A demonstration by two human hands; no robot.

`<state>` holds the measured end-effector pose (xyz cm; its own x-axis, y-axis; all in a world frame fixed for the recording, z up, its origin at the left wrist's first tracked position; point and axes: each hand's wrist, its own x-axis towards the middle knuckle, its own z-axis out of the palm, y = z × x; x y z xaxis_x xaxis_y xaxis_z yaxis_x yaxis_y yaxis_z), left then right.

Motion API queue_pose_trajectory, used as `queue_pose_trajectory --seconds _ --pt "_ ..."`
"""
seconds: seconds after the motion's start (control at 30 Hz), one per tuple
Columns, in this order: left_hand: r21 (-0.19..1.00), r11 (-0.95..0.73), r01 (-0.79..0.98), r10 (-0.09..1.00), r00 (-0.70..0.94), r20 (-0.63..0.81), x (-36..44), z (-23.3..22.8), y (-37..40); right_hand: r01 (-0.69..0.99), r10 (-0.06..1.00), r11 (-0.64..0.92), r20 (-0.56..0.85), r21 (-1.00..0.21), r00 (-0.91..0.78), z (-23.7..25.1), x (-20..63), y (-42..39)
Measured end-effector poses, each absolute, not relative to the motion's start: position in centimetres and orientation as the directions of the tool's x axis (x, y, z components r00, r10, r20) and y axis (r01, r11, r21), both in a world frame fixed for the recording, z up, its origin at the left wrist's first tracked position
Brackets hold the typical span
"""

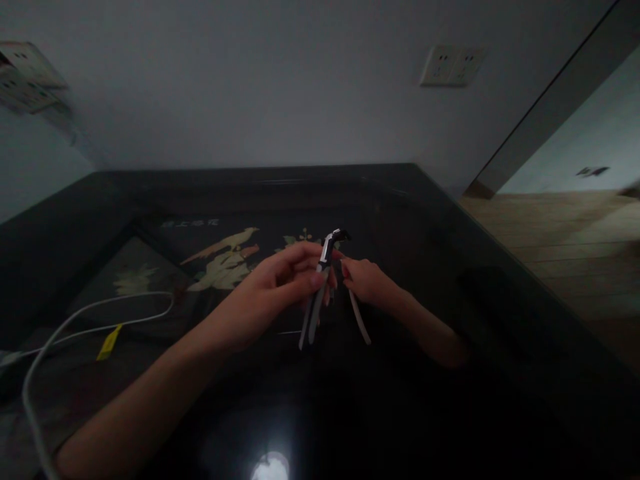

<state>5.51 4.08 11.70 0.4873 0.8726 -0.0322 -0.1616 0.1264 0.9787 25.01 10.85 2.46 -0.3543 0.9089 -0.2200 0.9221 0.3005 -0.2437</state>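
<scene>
My left hand (pixel 280 280) pinches a small silver and black device with hanging straps (pixel 325 260), like a wristband, holding it above a dark glossy table (pixel 450 320). My right hand (pixel 367 280) grips one pale strap (pixel 360 320) that hangs down to the right of the device. Two other strap ends (pixel 307 327) dangle below my left fingers. Both hands sit close together over the table's middle.
A white cable (pixel 75 320) with a yellow tag (pixel 109 343) loops on the table's left side. A painted bird and flower design (pixel 225 257) lies under the tabletop. A wall socket (pixel 453 65) is on the far wall. Wooden floor (pixel 565 233) is at the right.
</scene>
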Motion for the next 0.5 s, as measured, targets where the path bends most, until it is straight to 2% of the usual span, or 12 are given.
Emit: queue_pose_trajectory --seconds 0.17,0.5 --pt "0.98 0.124 -0.154 0.881 0.472 -0.037 5.49 11.8 4.1 0.91 0.927 0.249 -0.19 -0.331 -0.323 2.09 25.09 11.26" --pt "0.992 0.108 -0.067 0.863 0.502 -0.06 5.45 11.41 4.4 0.885 0.928 0.215 -0.196 -0.414 -0.317 1.95 25.45 11.38"
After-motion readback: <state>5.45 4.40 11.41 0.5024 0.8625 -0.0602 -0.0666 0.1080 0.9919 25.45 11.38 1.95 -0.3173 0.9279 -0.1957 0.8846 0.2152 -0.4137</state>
